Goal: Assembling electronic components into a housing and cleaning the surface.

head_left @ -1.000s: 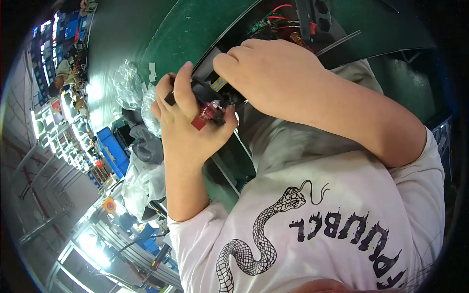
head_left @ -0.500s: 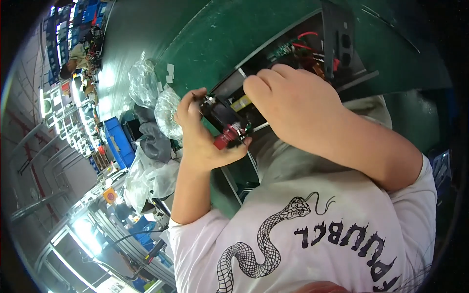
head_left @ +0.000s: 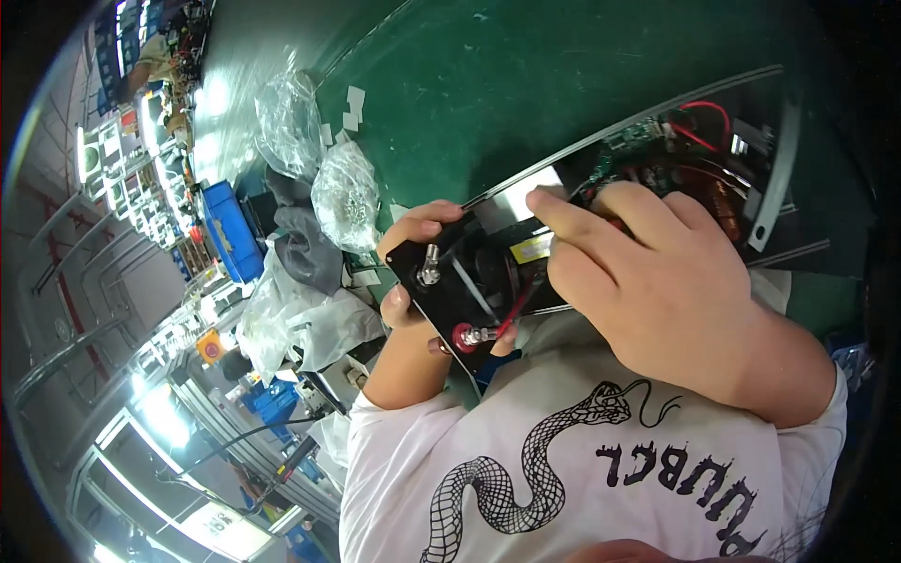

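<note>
An open, long black metal housing point(head_left: 601, 141) lies tilted across the bench with electronics inside. My left hand point(head_left: 419, 228) is closed around its near-left end, gripping a black end panel point(head_left: 399, 266) by the edges. A silver terminal post point(head_left: 430, 266) and a red terminal post point(head_left: 462, 336) stand on that panel, with a dark round part, perhaps a fan, beside them. From the red post a red wire point(head_left: 519, 308) runs under my right hand point(head_left: 666, 272). That hand reaches over the housing, its fingers bent and close together; what they hold is hidden. Beside them is a yellow label point(head_left: 532, 248).
Clear plastic bags point(head_left: 345, 199) and small white paper pieces point(head_left: 354, 105) lie on the green bench point(head_left: 450, 84) at left. Farther left are a blue bin point(head_left: 232, 232) and a grey cloth point(head_left: 307, 253). Another person sits at the far upper left.
The end panel has turned so that both terminal posts face up. My right hand has shifted right and down, uncovering more of the housing's inside. The housing has shifted to the right.
</note>
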Action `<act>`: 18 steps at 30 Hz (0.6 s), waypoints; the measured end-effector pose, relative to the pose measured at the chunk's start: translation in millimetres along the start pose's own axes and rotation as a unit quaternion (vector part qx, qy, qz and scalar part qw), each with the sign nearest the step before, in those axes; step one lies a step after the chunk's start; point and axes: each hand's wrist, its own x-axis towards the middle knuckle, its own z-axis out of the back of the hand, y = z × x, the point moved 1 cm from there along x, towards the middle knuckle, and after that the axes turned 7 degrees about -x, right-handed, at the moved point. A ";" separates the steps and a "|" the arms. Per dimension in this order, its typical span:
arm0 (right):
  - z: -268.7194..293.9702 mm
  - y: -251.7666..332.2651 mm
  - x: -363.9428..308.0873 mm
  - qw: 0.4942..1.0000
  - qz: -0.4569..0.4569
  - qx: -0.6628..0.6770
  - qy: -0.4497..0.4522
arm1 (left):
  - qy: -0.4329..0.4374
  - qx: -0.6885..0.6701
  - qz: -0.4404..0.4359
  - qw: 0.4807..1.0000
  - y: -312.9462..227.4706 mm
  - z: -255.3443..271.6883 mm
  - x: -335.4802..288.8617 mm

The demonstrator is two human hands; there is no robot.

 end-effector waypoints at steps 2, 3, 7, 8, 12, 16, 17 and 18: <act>-1.1 -1.1 0.2 0.999 -0.002 0.022 0.025 | -0.072 -0.116 0.189 0.972 -6.4 8.3 -3.7; -1.3 -1.6 0.8 0.999 0.000 0.023 0.027 | -0.075 -0.115 0.189 0.972 -8.8 9.1 -3.5; 0.5 -1.2 3.6 0.999 -0.009 0.016 0.037 | 0.028 0.060 0.109 0.992 -20.7 5.2 6.5; 1.0 -1.4 3.3 0.999 -0.012 0.016 0.046 | 0.056 0.102 0.088 0.989 -22.4 2.3 10.1; 0.2 -0.4 2.0 0.999 -0.021 0.009 0.034 | 0.167 0.267 -0.005 0.949 -32.5 -10.1 25.9; 1.2 -1.1 0.4 0.999 -0.015 0.017 0.045 | 0.235 0.356 -0.042 0.903 -42.2 -16.0 36.9; 1.1 -0.9 0.0 0.998 -0.014 0.019 0.050 | 0.255 0.367 -0.025 0.895 -44.2 -17.1 38.2; 1.3 -1.4 -0.5 0.999 -0.012 0.015 0.048 | 0.252 0.367 -0.028 0.895 -46.6 -19.8 40.2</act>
